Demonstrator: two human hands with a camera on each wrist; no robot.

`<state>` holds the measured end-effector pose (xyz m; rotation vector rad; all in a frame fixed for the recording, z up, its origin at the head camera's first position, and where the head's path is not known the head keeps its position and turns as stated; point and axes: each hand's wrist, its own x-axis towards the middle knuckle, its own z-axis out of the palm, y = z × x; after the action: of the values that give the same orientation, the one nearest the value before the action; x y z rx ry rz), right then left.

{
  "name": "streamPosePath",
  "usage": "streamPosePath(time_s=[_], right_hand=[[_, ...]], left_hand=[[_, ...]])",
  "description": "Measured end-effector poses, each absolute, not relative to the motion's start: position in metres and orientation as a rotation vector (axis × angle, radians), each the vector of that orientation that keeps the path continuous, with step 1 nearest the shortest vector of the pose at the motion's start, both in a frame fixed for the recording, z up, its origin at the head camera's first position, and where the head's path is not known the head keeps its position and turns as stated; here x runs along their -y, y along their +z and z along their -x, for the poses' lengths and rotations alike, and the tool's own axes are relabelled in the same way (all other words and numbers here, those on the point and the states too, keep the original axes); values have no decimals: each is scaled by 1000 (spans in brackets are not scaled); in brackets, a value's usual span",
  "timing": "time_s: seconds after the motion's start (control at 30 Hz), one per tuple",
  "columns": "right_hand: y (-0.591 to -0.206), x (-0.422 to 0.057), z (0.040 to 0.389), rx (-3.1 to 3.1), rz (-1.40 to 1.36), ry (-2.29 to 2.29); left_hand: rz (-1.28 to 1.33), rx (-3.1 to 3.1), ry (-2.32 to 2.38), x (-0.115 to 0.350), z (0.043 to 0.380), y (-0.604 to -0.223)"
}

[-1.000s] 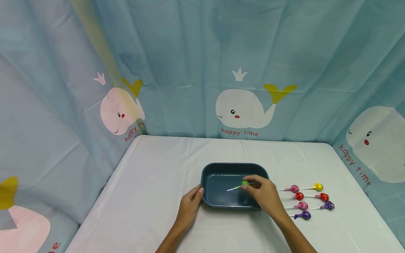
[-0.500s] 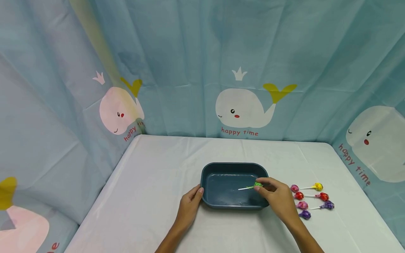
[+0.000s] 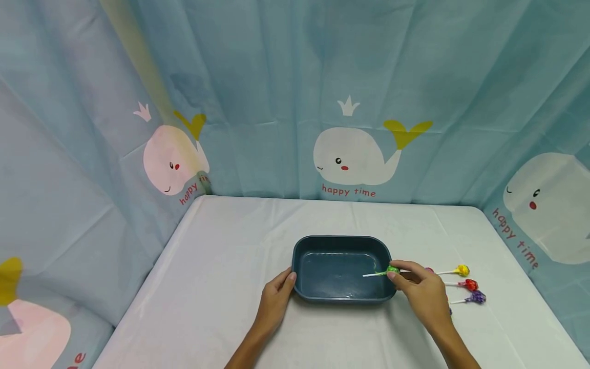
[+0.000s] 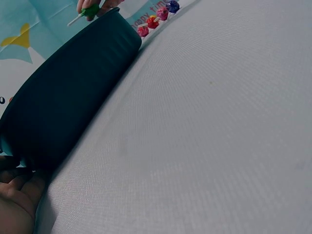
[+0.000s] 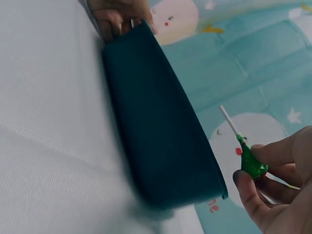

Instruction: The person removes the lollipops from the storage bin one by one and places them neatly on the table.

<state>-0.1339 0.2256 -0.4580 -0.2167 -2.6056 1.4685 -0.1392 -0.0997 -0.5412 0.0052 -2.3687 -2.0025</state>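
Observation:
A dark teal rectangular plastic basin [image 3: 343, 300] rests on the white-covered table. My left hand [image 3: 275, 297] holds its left end, thumb up at the rim and fingers against the outer wall. Between thumb and fingertips, my right hand [image 3: 423, 293] pinches a green-wrapped lollipop [image 5: 251, 163] by its candy head. This lollipop is over the basin's right rim in the head view, its white stick pointing left across the basin. In the right wrist view it shows above the rim.
Right of the right hand lie a yellow lollipop [image 3: 462, 270], a red lollipop [image 3: 470, 285] and a purple lollipop [image 3: 477, 297]. Other lollipops there are partly hidden by the hand; the left wrist view shows a pink lollipop [image 4: 163, 13]. A whale-printed curtain [image 3: 258, 154] surrounds the table [image 3: 221, 246].
My right hand has moved right with the green lollipop, from over the basin's middle to its right rim, now covering some table lollipops. The left hand and basin stay put.

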Motion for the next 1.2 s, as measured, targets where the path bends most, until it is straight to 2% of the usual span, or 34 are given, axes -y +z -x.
streamPosePath(time_s=[1.2], right_hand=[[-480,-294,108,2595,743,1353]], left_hand=[[-2,2349,-2034,99,138,-540]])
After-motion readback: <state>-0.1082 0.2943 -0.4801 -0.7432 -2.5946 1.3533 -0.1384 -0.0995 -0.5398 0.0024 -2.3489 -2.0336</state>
